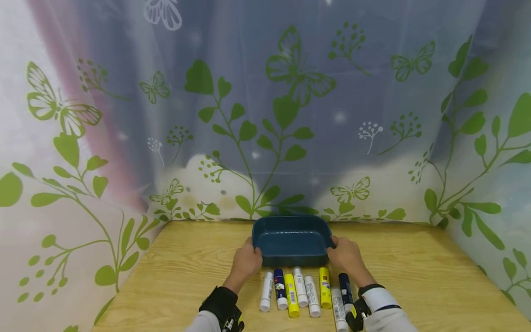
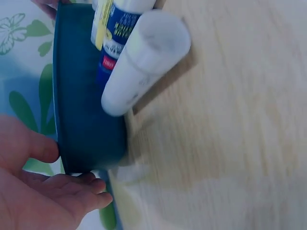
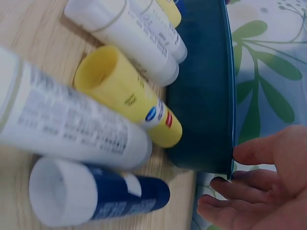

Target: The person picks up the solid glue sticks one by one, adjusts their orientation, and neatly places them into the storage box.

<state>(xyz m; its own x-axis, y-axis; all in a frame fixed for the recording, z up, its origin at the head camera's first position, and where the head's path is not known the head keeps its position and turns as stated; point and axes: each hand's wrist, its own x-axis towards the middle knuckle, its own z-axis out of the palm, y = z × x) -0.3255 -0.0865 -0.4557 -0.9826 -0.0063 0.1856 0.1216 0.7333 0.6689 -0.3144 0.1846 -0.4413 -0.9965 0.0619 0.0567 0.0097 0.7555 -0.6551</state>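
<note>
A dark teal rectangular dish [image 1: 294,261] stands at the back of the wooden table, its open top facing up. My left hand [image 1: 247,259] grips its left end, and my right hand [image 1: 347,259] grips the right end. In both wrist views each thumb lies at the rim, with the other fingers below it. Several glue sticks lie side by side in front of the dish, among them a white glue stick [image 1: 266,290], a dark blue glue stick [image 1: 280,289] and a yellow glue stick [image 1: 325,287]. My right wrist partly covers the rightmost dark blue glue stick [image 3: 129,194].
A patterned curtain [image 1: 232,138] with leaves and butterflies hangs right behind the dish and along both sides of the table [image 1: 186,258]. Bare wood shows left and right of my arms.
</note>
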